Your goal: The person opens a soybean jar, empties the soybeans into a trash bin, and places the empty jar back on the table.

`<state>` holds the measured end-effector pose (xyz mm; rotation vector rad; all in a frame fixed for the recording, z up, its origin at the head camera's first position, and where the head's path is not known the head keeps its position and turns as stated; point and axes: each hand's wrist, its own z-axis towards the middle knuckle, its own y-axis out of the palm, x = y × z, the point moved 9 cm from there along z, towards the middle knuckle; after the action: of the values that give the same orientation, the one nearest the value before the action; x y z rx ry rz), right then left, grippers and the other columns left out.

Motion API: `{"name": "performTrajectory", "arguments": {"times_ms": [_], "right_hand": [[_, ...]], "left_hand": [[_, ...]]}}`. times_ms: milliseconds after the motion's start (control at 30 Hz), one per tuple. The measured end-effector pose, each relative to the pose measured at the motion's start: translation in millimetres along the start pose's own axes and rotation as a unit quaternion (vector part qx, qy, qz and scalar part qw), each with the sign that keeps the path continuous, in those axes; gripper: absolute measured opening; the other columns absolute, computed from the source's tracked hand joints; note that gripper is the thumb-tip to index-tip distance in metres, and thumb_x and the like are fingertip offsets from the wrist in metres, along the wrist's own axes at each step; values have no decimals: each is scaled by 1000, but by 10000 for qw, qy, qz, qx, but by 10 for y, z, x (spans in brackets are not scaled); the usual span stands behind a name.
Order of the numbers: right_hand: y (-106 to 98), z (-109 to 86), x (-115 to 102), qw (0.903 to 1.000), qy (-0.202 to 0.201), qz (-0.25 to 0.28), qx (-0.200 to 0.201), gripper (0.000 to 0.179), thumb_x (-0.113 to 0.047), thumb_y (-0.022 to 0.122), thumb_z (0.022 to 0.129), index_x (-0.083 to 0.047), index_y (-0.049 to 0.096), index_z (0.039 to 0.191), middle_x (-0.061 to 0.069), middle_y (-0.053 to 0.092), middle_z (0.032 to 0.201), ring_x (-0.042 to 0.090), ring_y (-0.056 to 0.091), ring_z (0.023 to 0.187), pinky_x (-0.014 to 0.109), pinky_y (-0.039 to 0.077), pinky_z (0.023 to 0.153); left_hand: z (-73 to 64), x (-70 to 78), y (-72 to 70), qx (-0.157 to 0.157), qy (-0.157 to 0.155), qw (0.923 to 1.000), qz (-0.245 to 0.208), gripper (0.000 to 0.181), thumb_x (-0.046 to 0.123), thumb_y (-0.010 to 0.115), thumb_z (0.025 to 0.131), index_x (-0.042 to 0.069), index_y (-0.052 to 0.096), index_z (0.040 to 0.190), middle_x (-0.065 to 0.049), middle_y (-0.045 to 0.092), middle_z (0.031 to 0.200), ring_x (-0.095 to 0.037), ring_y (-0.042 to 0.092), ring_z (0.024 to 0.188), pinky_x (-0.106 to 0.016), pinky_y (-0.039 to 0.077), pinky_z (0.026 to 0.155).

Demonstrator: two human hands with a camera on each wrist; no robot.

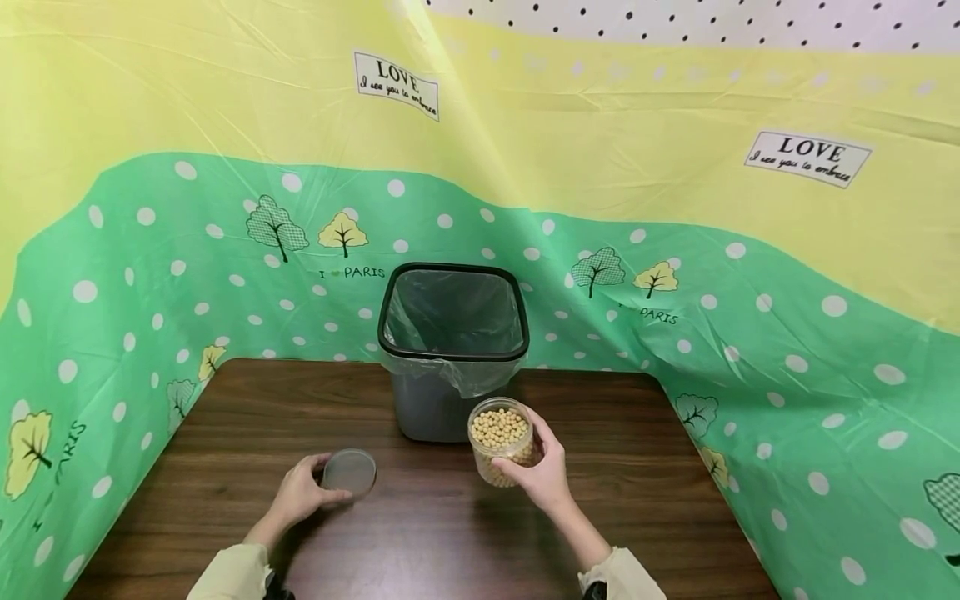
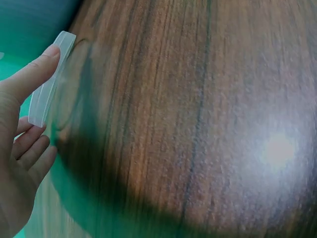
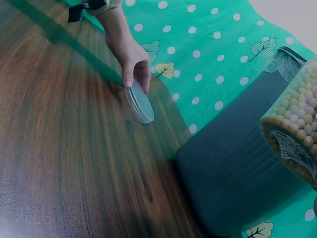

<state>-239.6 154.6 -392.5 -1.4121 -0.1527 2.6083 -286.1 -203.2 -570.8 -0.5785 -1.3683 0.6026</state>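
Note:
My left hand pinches a round translucent lid by its edge, thumb on one side and fingers on the other. In the left wrist view the lid appears edge-on, just above the tabletop. My right hand grips a clear jar around its side. Small round yellow beans, like soybeans, fill the jar, and its mouth is uncovered and tilted slightly. A label shows on the jar's bottom in the right wrist view. The jar is in front of the trash bin, held above the table.
The grey trash bin has a black rim and a clear plastic liner folded over it. It stands at the back of the dark wooden table. A green and yellow printed curtain surrounds the table's back and sides.

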Motion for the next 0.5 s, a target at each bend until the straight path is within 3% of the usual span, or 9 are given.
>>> {"name": "performTrajectory", "arguments": {"times_ms": [233,500], "right_hand": [[-55,-17,-8,9995,-201,-40,229,72,14,74,55,18,44,121,35,51,114,20,53,103,14,41,85],[-123,-7,-23,9985,-301,184,413,71,14,71,56,20,42,120,37,49,112,15,52,103,14,42,84]], "left_hand": [[-19,49,-2,209,599,9965,540,79,35,87,50,-10,58,108,-19,61,101,-37,55,97,-49,43,83],[-33,39,43,115,552,9928,1060,81,39,86,50,-7,59,110,-16,60,100,-33,53,96,-48,45,80]]}}
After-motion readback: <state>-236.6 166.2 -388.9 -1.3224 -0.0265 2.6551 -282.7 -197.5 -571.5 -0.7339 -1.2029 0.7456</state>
